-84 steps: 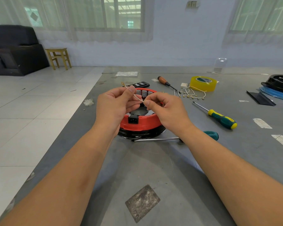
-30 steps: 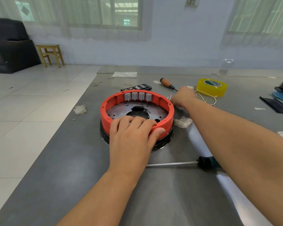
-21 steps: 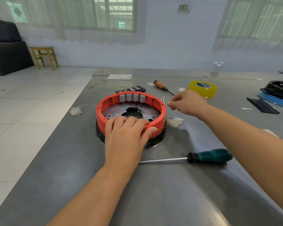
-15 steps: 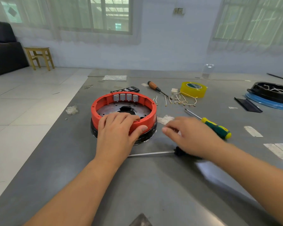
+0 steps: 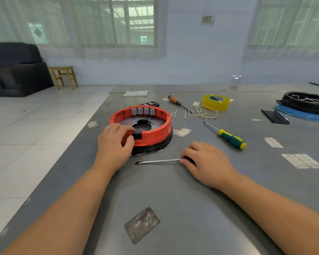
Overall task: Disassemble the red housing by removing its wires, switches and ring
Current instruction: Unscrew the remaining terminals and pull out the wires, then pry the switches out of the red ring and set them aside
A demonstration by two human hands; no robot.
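Screwdriver (image 5: 157, 161) lies flat on the bench (image 5: 191, 208), long axis left-right, blade tip pointing toward your left, handle hidden under your right hand (image 5: 206, 162), whose fingers curl over it. Red housing (image 5: 151, 133) sits just beyond the shaft; your left hand (image 5: 114, 142) grips its near rim beside the black socket (image 5: 137, 135), thumb pressed against the wall.

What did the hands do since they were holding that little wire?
The wire went to the wire pile. The right hand came back and closed on the long screwdriver. The left hand slid to the red housing beside its black socket. The four switches stayed in.
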